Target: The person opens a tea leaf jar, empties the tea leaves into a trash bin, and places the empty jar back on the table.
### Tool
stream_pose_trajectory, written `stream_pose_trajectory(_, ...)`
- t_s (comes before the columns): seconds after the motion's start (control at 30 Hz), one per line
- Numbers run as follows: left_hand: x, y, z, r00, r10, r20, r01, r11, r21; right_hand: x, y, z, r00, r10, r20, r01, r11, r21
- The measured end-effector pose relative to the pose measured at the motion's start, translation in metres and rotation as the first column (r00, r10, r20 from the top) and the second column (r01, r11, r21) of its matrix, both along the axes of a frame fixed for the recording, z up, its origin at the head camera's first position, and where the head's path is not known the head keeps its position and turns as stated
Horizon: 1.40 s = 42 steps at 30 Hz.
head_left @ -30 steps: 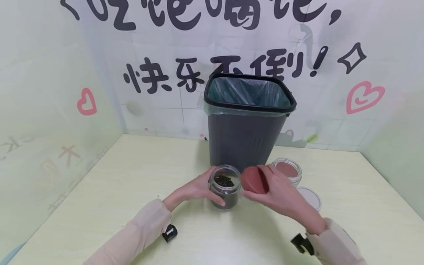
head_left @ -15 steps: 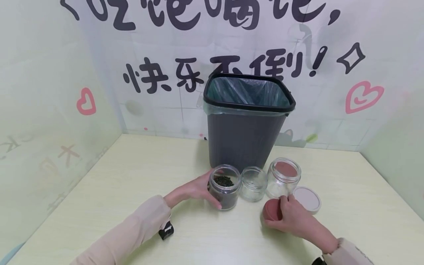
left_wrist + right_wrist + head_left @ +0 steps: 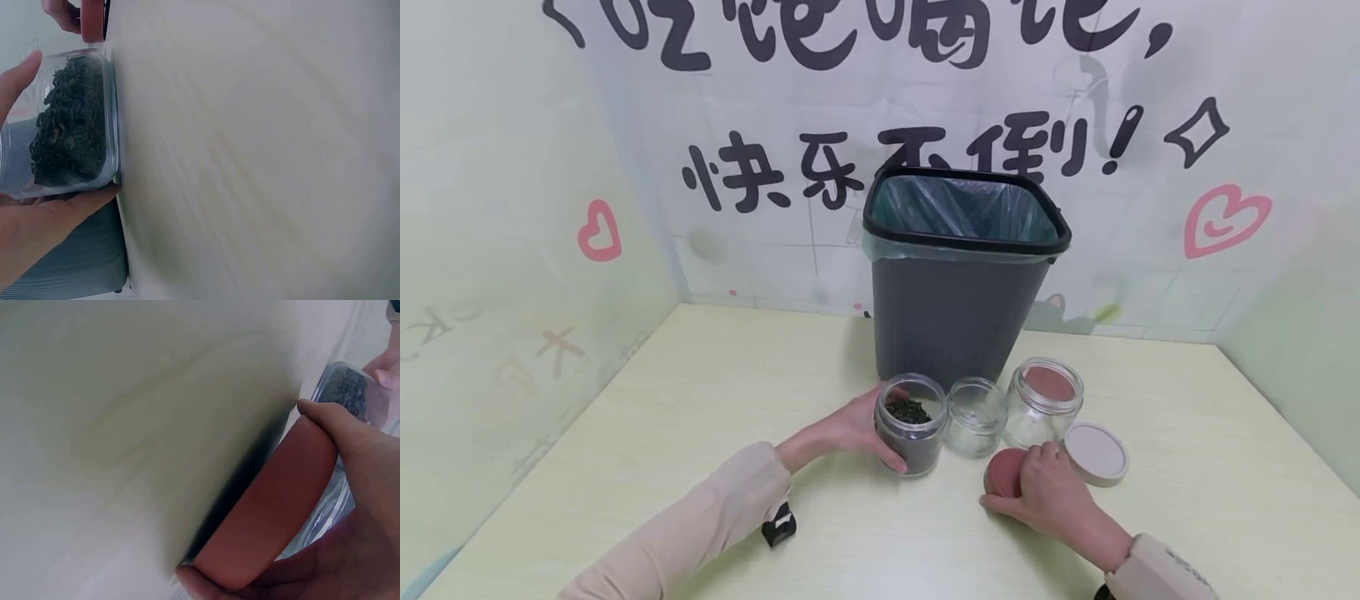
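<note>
My left hand (image 3: 857, 433) grips a clear glass jar (image 3: 917, 446) from its left side, thumb in front. Dark dried leaves (image 3: 72, 119) fill the lower part of this jar, and its mouth is uncovered. Further right, my right hand (image 3: 1056, 492) holds a red-brown round lid (image 3: 269, 506) by its edge, thumb on one side and fingers on the other. The lid is low, close over the table, with a dark shadow beneath its near edge. A smaller clear glass jar (image 3: 976, 429) stands just right of the leaf-filled one, its mouth uncovered.
A larger glass jar (image 3: 1037, 421) with a red-brown disc showing in its mouth stands behind my right hand. Beside it lies a pale round lid (image 3: 1097, 450). A dark grey bin (image 3: 951, 308) with a green liner stands behind the jars, before a printed wall.
My right hand has carried the red-brown lid from beside the leaf-filled jar toward the front right, down near the table, uncovering the view of the smaller jar. My left hand stays at its jar.
</note>
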<state>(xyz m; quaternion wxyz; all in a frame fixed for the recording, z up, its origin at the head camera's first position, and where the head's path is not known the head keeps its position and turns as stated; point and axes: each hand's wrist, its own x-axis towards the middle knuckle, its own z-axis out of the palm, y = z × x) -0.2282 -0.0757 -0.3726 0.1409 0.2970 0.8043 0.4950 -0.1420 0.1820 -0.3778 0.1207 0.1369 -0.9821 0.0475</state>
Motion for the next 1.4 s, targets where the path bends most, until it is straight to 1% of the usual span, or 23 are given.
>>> stream_pose_trajectory(0.13, 0.002, 0.0, 0.0, 0.999, 0.034, -0.013, -0.034, 0.999, -0.015, 0.001, -0.003, -0.001, 1.0, -0.026, 0.0, 0.026, 1.0, -0.002)
stream_pose_trajectory(0.23, 0.002, -0.001, 0.0, 0.999, 0.047, -0.022, -0.048, 0.999, -0.026, 0.001, -0.004, -0.001, 0.999, -0.035, -0.003, 0.035, 0.999, -0.007)
stream_pose_trajectory(0.37, 0.003, -0.004, 0.001, 0.996, 0.079, -0.038, -0.081, 0.996, -0.039, 0.0, -0.002, 0.001, 1.0, -0.008, -0.009, 0.008, 1.0, -0.021)
stream_pose_trajectory(0.43, 0.003, -0.009, 0.002, 0.994, 0.101, -0.032, -0.102, 0.994, -0.028, 0.0, 0.0, 0.006, 1.0, -0.007, 0.012, 0.007, 0.999, -0.036)
stream_pose_trajectory(0.5, 0.004, -0.015, 0.003, 0.991, 0.131, -0.019, -0.131, 0.991, -0.018, -0.001, 0.002, 0.014, 0.998, -0.018, 0.064, 0.022, 0.998, -0.062)
stream_pose_trajectory(0.57, 0.004, -0.022, 0.005, 0.985, 0.173, 0.002, -0.172, 0.985, -0.017, -0.001, 0.004, 0.026, 0.991, -0.031, 0.132, 0.044, 0.994, -0.098)
stream_pose_trajectory(0.6, 0.004, -0.026, 0.006, 0.98, 0.198, 0.007, -0.198, 0.98, -0.02, -0.002, 0.005, 0.034, 0.983, -0.051, 0.179, 0.073, 0.99, -0.12)
stream_pose_trajectory(0.67, 0.004, -0.035, 0.011, 0.967, 0.255, 0.013, -0.255, 0.966, -0.034, -0.004, 0.009, 0.051, 0.969, -0.05, 0.242, 0.095, 0.98, -0.176)
stream_pose_trajectory(0.73, 0.003, -0.043, 0.017, 0.952, 0.305, 0.013, -0.305, 0.952, -0.043, -0.008, 0.014, 0.071, 0.963, -0.028, 0.266, 0.093, 0.968, -0.235)
stream_pose_trajectory(0.77, 0.001, -0.047, 0.021, 0.945, 0.326, 0.013, -0.325, 0.945, -0.037, -0.011, 0.017, 0.081, 0.962, -0.019, 0.271, 0.094, 0.959, -0.267)
stream_pose_trajectory(0.83, -0.003, -0.056, 0.031, 0.935, 0.353, 0.008, -0.353, 0.935, -0.015, -0.019, 0.024, 0.101, 0.969, 0.003, 0.248, 0.08, 0.943, -0.323)
stream_pose_trajectory(0.9, -0.007, -0.064, 0.044, 0.926, 0.377, -0.003, -0.377, 0.926, 0.012, -0.027, 0.03, 0.119, 0.975, 0.015, 0.22, 0.07, 0.926, -0.371)
stream_pose_trajectory(1.0, -0.015, -0.075, 0.067, 0.912, 0.408, -0.029, -0.407, 0.912, 0.045, -0.043, 0.038, 0.142, 0.98, 0.003, 0.199, 0.09, 0.885, -0.457)
stream_pose_trajectory(1.07, -0.02, -0.081, 0.083, 0.897, 0.439, -0.049, -0.437, 0.898, 0.048, -0.053, 0.042, 0.154, 0.98, -0.004, 0.199, 0.107, 0.855, -0.507)
stream_pose_trajectory(1.13, -0.025, -0.086, 0.099, 0.882, 0.466, -0.07, -0.464, 0.885, 0.038, -0.063, 0.044, 0.165, 0.979, -0.015, 0.202, 0.123, 0.835, -0.536)
stream_pose_trajectory(1.23, -0.031, -0.091, 0.124, 0.849, 0.518, -0.105, -0.52, 0.854, 0.01, -0.075, 0.044, 0.179, 0.976, -0.022, 0.216, 0.14, 0.823, -0.551)
stream_pose_trajectory(1.4, -0.039, -0.091, 0.159, 0.794, 0.567, -0.22, -0.588, 0.808, -0.037, -0.092, 0.039, 0.198, 0.957, -0.031, 0.287, 0.187, 0.823, -0.536)
